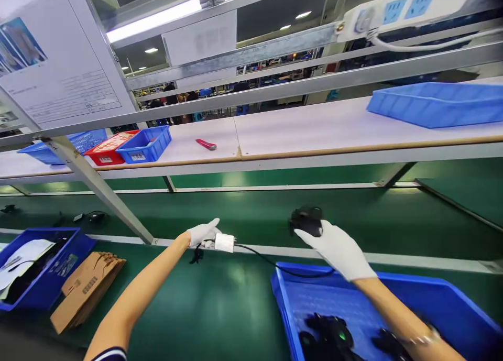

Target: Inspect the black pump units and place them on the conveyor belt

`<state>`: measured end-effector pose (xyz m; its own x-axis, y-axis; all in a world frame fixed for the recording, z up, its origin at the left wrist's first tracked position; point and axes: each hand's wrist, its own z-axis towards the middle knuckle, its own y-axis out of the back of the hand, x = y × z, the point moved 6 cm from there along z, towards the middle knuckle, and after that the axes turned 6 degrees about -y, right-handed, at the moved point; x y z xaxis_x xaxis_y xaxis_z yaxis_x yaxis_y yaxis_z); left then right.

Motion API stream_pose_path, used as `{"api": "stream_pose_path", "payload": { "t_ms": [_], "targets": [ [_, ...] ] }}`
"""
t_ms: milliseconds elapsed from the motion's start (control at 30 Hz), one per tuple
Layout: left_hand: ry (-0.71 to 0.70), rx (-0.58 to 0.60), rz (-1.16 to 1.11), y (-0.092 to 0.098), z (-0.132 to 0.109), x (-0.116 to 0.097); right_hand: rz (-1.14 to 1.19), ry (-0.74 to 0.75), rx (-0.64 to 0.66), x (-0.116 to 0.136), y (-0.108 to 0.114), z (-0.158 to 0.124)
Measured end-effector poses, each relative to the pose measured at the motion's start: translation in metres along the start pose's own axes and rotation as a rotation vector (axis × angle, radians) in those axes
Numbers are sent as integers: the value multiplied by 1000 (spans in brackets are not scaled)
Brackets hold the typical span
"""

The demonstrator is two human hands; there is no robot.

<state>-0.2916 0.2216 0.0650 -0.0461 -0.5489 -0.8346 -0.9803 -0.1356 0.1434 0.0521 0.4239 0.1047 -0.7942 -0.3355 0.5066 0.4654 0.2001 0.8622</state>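
Note:
My left hand (202, 232), in a white glove, is closed round a small white tag or plug (224, 242) on a black cable (271, 262). The cable runs right toward a black computer mouse (305, 219) on the green belt. My right hand (338, 248), also gloved, lies over the mouse with its fingers curled on it. Both hands are held above the metal rail (412, 259) between belt and bench.
A blue tray (444, 303) below my right arm holds more black mice. At the left sit a blue bin (51, 280) with papers and folded cardboard (84, 287). The shelf above carries blue and red bins (145, 143), a red tool (206, 144) and a large blue tray (432, 104).

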Motion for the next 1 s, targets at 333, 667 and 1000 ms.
{"api": "stream_pose_path", "payload": {
  "t_ms": [333, 667, 1000],
  "targets": [
    [-45, -454, 389, 89, 162, 24, -65, -377, 120, 27, -179, 153],
    [-155, -474, 712, 13, 226, 51, 222, -585, 233, 5, -205, 159],
    [-381, -155, 327, -203, 97, 17, 382, -578, 47, -136, -5, -2]
  ]
}}
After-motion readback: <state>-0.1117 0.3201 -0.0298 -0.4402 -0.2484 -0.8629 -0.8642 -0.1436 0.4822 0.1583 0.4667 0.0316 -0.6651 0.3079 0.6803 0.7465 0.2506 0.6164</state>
